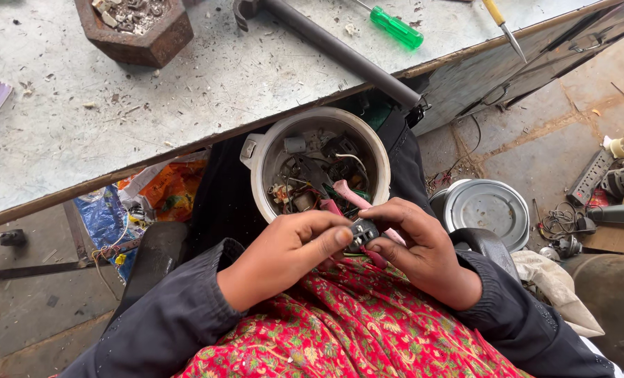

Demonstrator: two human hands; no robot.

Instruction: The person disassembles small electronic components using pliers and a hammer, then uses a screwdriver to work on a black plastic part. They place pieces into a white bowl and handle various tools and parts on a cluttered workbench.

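My left hand [284, 255] and my right hand [424, 248] meet over my lap and pinch a small black electrical part [363, 231] between their fingertips. A pink-handled tool [357, 199] lies under my right fingers, its handle running into the appliance. Just beyond my hands sits an upturned round cream-coloured appliance body [256, 175] with its base open. Wires, a switch block and small components show inside it. Red patterned cloth [347, 329] covers my lap.
A dusty grey workbench [116, 112] spans the top, carrying a rusty hexagonal tray of scrap [140, 31], a grey metal bar [340, 52], a green-handled screwdriver [394, 26] and a yellow-handled one [502, 21]. A round metal lid [487, 210] and loose cables lie on the floor at right.
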